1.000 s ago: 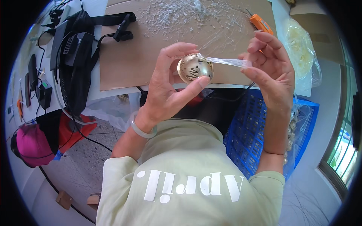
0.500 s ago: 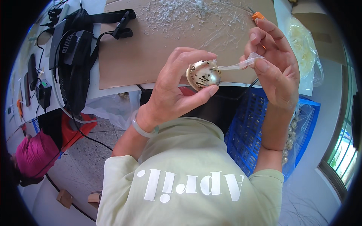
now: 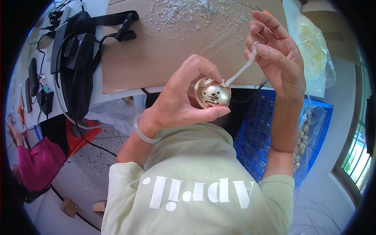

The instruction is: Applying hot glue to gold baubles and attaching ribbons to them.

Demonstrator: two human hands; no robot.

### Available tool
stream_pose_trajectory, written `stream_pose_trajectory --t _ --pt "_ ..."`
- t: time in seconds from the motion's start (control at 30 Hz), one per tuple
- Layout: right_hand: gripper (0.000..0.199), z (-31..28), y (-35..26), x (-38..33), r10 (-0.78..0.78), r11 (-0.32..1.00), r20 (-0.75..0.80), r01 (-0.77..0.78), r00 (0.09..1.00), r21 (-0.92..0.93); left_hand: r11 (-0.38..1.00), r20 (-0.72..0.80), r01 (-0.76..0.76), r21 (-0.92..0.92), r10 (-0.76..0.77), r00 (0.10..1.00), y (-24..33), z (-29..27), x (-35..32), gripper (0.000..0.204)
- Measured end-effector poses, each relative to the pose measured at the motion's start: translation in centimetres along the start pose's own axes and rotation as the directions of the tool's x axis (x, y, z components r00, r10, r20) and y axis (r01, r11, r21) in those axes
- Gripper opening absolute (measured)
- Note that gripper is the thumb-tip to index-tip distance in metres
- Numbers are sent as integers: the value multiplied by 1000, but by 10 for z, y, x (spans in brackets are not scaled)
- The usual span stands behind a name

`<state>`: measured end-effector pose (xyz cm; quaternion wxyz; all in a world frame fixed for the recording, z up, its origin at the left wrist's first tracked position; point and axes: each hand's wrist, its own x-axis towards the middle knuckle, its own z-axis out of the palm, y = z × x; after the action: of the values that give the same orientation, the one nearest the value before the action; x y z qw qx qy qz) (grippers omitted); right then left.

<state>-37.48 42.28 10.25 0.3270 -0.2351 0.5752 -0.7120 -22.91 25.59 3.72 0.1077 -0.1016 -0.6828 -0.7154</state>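
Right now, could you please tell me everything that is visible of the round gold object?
The round gold object is smooth and glossy, metallic-looking, with dark star shapes and script on its curved face. The left hand grips it between thumb and fingers, hiding part of it. Held in the air, it overlaps the near edge of the cardboard in this view. A translucent strip runs from its top to the right hand.

There's decent room over the near left of the cardboard [image 3: 133, 66], but black strapped gear [image 3: 78, 88] kinda walls off the left, white scraps [image 3: 192, 13] clutter the far side, and a clear strip [image 3: 240, 73] bridges ball [image 3: 214, 94] and right hand [image 3: 281, 58].
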Motion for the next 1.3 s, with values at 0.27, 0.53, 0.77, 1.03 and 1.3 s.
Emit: stream_pose_trajectory --t 0.27,0.53,0.77,1.03,1.3 --pt "53 2 13 2 17 992 -134 -34 991 -125 990 29 84 -115 -81 996 8 -1 -2 50" --pt "48 5 34 1 75 986 -58 -82 996 -148 965 31 25 -260 -18 999 10 -1 0 54" --pt "43 10 44 -19 -122 789 -146 7 982 -615 955 -39 -23 -295 12 999 4 -2 -4 55" --pt "29 20 32 -49 -312 847 -448 31 838 -531 943 -120 23 -331 -67 990 -2 -6 -5 55" --pt "20 38 47 -17 70 992 -198 -89 978 -91 972 -105 -41 -230 17 994 11 -1 -2 56"
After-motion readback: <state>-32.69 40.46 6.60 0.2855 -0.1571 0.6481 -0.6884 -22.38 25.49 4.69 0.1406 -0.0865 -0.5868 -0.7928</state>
